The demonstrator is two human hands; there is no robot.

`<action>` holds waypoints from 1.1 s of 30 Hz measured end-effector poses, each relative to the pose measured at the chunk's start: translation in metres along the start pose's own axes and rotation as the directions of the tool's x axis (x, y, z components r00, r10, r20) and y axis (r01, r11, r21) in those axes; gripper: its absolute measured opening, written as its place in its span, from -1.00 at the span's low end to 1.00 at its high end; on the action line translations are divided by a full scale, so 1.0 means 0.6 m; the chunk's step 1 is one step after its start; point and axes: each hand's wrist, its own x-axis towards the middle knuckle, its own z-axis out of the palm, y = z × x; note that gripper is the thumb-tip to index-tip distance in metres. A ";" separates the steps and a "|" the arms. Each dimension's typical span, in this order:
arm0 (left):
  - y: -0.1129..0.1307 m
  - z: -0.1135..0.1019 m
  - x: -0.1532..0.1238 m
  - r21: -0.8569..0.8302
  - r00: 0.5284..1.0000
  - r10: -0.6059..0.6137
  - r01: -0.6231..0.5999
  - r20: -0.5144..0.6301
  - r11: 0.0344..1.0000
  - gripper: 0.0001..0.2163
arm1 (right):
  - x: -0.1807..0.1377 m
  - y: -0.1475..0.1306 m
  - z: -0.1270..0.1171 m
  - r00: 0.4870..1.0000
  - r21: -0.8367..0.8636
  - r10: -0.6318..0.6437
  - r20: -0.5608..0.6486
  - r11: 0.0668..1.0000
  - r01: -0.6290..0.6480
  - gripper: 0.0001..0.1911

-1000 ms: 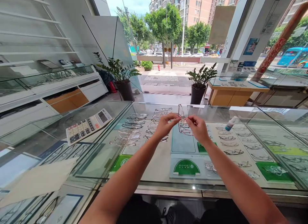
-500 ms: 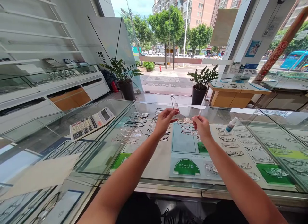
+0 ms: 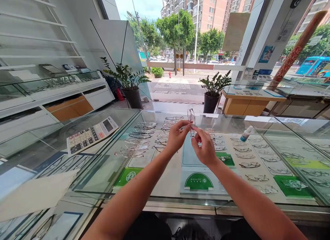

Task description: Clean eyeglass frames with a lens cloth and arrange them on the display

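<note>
A pair of thin-rimmed eyeglasses (image 3: 191, 115) is held up on end above the glass counter, one rim pointing upward. My left hand (image 3: 177, 135) pinches the eyeglasses around the middle between thumb and fingers. From the other side, my right hand (image 3: 205, 145) meets them with curled fingers, its fingertips at the frame close to the left hand's. Whether anything small lies between the right fingertips is hidden. Below both hands, rows of eyeglasses (image 3: 143, 133) lie in the display case.
A large calculator (image 3: 90, 135) rests on the counter at the left. To the right stands a small spray bottle (image 3: 246, 133) with blue at its base. A green MOHOE sign (image 3: 199, 181) sits in the case in front of me. Potted plants (image 3: 212, 99) flank the glass door.
My right hand has moved left, from apart to touching the eyeglasses beside my left hand. The eyeglasses have turned in the left hand, and the view has shifted slightly.
</note>
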 end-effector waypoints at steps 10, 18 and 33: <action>0.006 0.000 -0.003 0.152 0.999 0.010 -0.016 0.041 0.988 -0.77 | 0.028 0.029 -0.029 0.966 0.025 0.138 -0.220 0.990 -0.136 -0.39; 0.011 0.000 -0.004 0.166 0.997 0.001 -0.013 0.076 0.986 -0.75 | 0.036 0.028 -0.041 0.939 0.063 0.155 -0.308 0.988 -0.142 -0.43; 0.019 0.006 -0.010 0.204 0.992 0.016 -0.042 0.129 0.978 -0.76 | 0.036 0.021 -0.039 0.941 0.133 0.226 -0.253 0.971 -0.198 -0.53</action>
